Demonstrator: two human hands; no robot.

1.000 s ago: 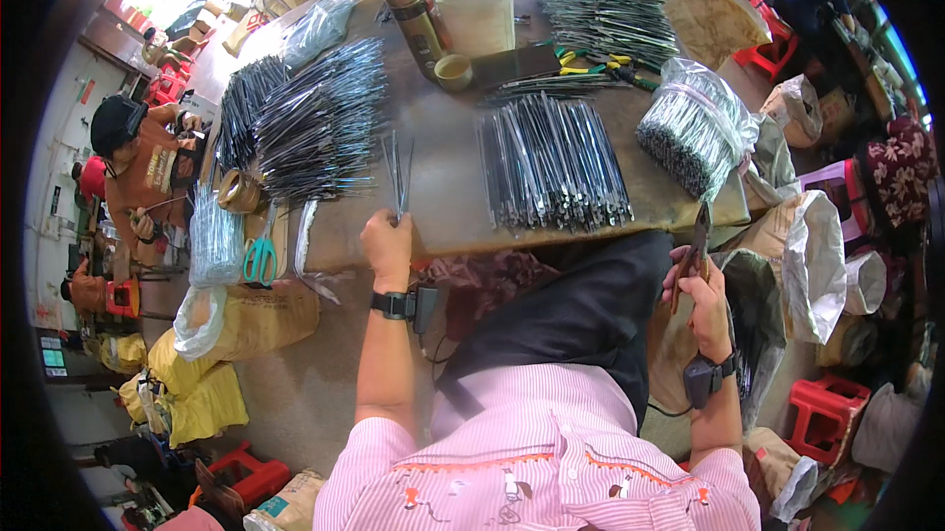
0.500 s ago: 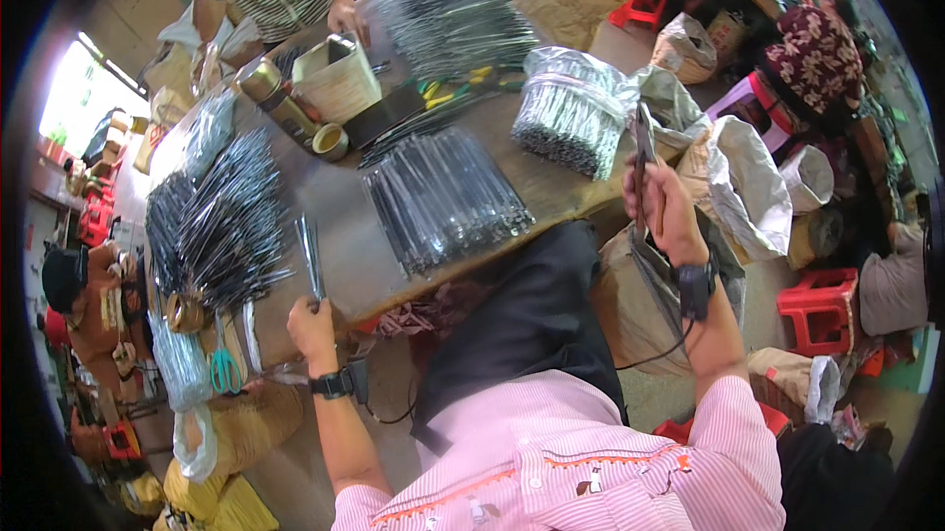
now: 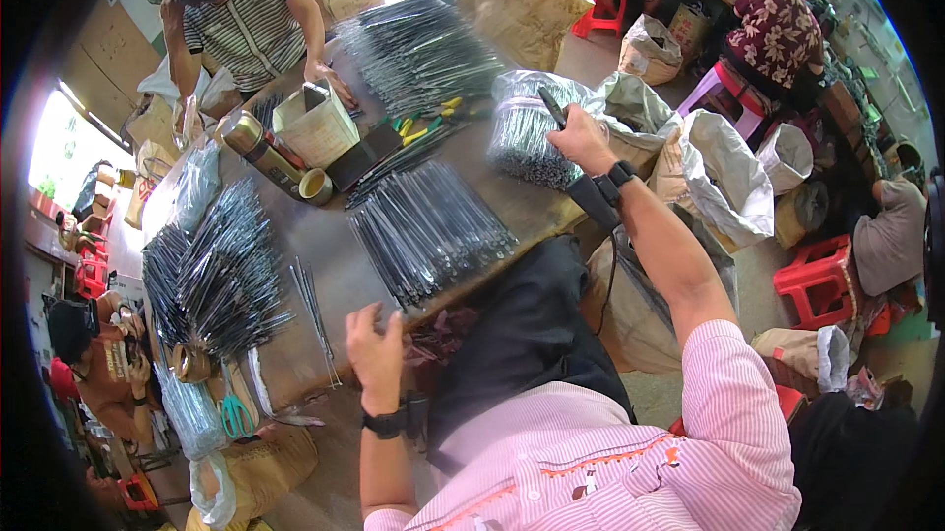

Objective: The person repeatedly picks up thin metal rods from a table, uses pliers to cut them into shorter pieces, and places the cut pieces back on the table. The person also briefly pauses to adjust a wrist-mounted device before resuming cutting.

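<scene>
The right hand (image 3: 579, 140) pinches one dark rod (image 3: 552, 108) just above the plastic-wrapped bundle (image 3: 532, 132) — best drawn straight along its length, to avoid snagging neighbours. The left hand (image 3: 374, 349) rests loosely curled, empty, beside the flat row of rods (image 3: 428, 231).

A thin dark rod (image 3: 552, 107) juts up and to the left out of the right hand's (image 3: 583, 140) closed grip, above a clear plastic bag (image 3: 536, 132) packed with grey metal rods at the desk's (image 3: 335, 265) right edge. A few loose rods (image 3: 313, 307) lie side by side on the desk just beyond the left hand (image 3: 375, 354), beside a flat, neatly aligned row of dark rods (image 3: 428, 231).
</scene>
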